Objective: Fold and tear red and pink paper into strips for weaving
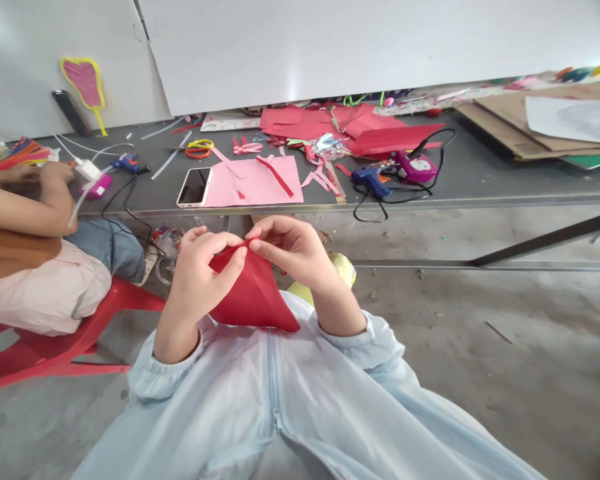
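A sheet of red paper (pixel 253 293) hangs in front of my chest, held by its top edge. My left hand (pixel 203 273) pinches that edge between thumb and forefinger. Right beside it, my right hand (pixel 293 253) pinches the same edge, with the fingertips of both hands almost touching. The paper slants down to a corner near my jacket zip. On the table ahead lie a pink sheet (pixel 260 177) with cut strips on it and a white-framed phone (pixel 195 187) at its left end.
Red sheets (pixel 310 123) are piled at the back of the table. Orange-handled scissors (pixel 199 148) lie left, a blue glue gun (pixel 371 181) with a looping black cord right. Cardboard (pixel 500 127) is stacked far right. Another person's arm (pixel 25 203) works at left, by a red chair (pixel 87 333).
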{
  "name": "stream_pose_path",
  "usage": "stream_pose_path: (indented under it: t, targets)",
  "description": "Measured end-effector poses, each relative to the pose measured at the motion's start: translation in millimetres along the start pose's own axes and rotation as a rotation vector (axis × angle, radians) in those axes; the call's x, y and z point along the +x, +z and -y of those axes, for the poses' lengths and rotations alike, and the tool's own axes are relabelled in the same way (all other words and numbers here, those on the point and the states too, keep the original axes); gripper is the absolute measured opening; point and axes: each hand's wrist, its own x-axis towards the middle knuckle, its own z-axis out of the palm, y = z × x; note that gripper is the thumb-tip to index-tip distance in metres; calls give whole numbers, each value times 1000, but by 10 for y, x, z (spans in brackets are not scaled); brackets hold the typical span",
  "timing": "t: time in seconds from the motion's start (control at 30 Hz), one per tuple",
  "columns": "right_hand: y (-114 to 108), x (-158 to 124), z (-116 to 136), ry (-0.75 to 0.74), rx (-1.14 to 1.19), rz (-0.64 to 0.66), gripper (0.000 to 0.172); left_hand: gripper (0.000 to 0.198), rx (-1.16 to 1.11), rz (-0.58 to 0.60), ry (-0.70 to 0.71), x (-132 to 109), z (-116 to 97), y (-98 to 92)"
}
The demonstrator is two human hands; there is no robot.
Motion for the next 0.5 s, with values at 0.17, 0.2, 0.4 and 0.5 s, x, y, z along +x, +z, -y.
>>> stream_pose_path:
  t: [0.17, 0.2, 0.4, 0.5]
  targets:
    - [26, -3, -25, 60, 29, -20, 29, 18, -9, 66, -50, -18, -32, -4]
    - [32, -10, -39, 84, 43, -26, 30, 19, -12, 71, -48, -26, -28, 3]
    - [58, -56, -118, 203, 162, -33, 31, 19, -48, 97, -61, -69, 32, 64]
    - [62, -62, -113, 232, 199, -28, 31, 19, -77, 89, -76, -71, 41, 84]
